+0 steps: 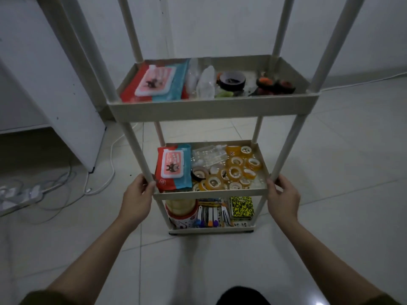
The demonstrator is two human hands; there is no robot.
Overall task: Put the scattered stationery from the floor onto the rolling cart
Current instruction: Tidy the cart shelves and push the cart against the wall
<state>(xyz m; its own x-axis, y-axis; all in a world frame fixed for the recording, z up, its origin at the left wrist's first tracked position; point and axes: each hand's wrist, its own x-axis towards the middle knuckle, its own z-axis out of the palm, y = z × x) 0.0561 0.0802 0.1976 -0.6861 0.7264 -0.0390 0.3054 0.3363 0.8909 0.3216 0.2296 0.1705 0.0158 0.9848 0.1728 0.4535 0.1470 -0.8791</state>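
Left-hand fingers point(148, 185) curled round the front-left post point(141, 157) of the rolling cart point(211, 106), just above the middle shelf point(209, 193); left hand point(137, 200) clamped there, thumb toward the cart's inside. Right-hand fingers point(273, 183) wrapped likewise round the front-right post point(286, 150) at the same height; right hand point(284, 197) clamped on it. Nothing else held in either hand.

Between the two hands, on the cart's middle shelf: a wet-wipes pack point(174, 169) just beside the left fingers, a clear plastic pack point(209, 156) behind it, and a heap of tape rolls point(233, 171) filling the right half, close to the right fingers. Below, on the cart's bottom shelf point(211, 229): a printed cylindrical container point(181, 213) at the left, a row of pens and markers point(212, 216) in the middle, a yellow-and-black patterned box point(241, 208) at the right. Above, on the cart's upper shelf: another wipes pack point(157, 82), clear bottles point(204, 82), a dark tape roll point(233, 80) and dark round items point(275, 84), blurred.

Judged from this: gathering seemingly finished. No loose stationery visible on the floor point(330, 172) around the cart; only cables and a power strip point(19, 194) well to the cart's left. Stationery already on the shelves, so little left beyond perhaps shifting or steadying the cart. Floor behind the viewer not shown, so full completion not certain.
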